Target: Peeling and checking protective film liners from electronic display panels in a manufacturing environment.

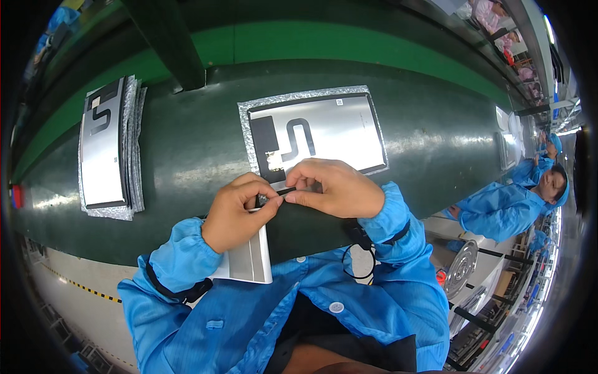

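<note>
In front of me lies a flat silver panel [346, 128] with a black border, a dark block on its left and a black curved strip. It rests on a bubble-wrap sheet [245, 124]. At the panel's near edge, my left hand [240, 209] and my right hand [336, 188] meet fingertip to fingertip. Both pinch a small thin black strip [287, 191], partly hidden by the fingers; its exact kind cannot be made out. Under my left wrist sits a white and grey flat piece [250, 258], near the bench edge.
A stack of similar silver panels [103, 149] with bubble wrap between stands at the left of the dark green bench [187, 143]. A dark post [168, 43] rises at the back. Co-workers in blue [504, 206] are at the right, near a round metal stool [462, 268].
</note>
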The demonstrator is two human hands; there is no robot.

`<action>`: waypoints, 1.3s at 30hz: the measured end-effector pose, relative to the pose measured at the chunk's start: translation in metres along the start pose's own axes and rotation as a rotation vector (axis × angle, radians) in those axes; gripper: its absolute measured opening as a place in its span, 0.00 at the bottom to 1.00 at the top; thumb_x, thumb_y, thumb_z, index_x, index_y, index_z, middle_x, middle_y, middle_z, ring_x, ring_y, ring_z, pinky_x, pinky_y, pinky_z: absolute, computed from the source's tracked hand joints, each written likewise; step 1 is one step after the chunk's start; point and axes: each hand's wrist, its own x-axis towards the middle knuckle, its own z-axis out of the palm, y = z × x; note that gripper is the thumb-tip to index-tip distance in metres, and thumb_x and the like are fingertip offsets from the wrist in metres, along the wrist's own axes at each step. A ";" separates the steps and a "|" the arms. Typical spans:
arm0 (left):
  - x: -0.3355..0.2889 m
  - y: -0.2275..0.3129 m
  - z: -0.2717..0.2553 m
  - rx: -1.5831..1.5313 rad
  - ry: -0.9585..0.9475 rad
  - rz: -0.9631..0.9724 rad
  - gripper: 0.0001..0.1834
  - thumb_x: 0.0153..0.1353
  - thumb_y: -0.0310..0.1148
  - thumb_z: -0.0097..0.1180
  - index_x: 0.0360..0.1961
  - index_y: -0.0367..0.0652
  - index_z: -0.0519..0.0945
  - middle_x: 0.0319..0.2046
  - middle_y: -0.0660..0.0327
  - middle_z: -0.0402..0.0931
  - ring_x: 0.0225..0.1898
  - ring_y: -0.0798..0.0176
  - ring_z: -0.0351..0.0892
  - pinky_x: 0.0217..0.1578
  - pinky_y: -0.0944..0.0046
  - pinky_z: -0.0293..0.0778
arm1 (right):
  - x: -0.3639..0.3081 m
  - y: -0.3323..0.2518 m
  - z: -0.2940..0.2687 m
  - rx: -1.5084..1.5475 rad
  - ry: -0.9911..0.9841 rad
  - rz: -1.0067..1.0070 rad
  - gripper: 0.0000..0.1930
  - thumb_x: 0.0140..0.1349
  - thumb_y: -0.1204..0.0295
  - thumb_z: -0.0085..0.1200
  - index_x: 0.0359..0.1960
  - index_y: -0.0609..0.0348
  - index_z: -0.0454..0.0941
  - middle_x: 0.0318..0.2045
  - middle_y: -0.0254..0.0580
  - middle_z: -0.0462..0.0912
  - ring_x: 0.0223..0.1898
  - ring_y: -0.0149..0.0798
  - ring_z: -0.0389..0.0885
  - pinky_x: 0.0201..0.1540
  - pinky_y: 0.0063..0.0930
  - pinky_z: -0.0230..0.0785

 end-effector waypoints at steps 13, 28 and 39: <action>-0.009 0.010 0.004 0.554 0.101 0.457 0.13 0.52 0.27 0.66 0.40 0.40 0.82 0.40 0.57 0.81 0.26 0.60 0.82 0.27 0.64 0.78 | 0.002 0.016 -0.005 -0.027 0.106 0.096 0.08 0.60 0.68 0.60 0.32 0.60 0.80 0.25 0.44 0.80 0.29 0.42 0.80 0.33 0.35 0.70; -0.015 0.005 0.009 0.767 -0.141 0.524 0.12 0.55 0.35 0.65 0.36 0.38 0.80 0.51 0.53 0.77 0.23 0.57 0.82 0.27 0.62 0.79 | 0.004 0.010 0.000 -0.243 0.052 0.115 0.08 0.60 0.66 0.58 0.31 0.57 0.81 0.27 0.43 0.82 0.32 0.47 0.82 0.35 0.40 0.71; -0.016 0.008 0.010 0.801 -0.146 0.502 0.13 0.55 0.36 0.65 0.37 0.38 0.81 0.52 0.53 0.77 0.23 0.58 0.81 0.27 0.62 0.79 | 0.004 0.008 0.001 -0.278 0.070 0.112 0.07 0.60 0.67 0.57 0.30 0.58 0.81 0.28 0.43 0.83 0.33 0.48 0.82 0.35 0.40 0.71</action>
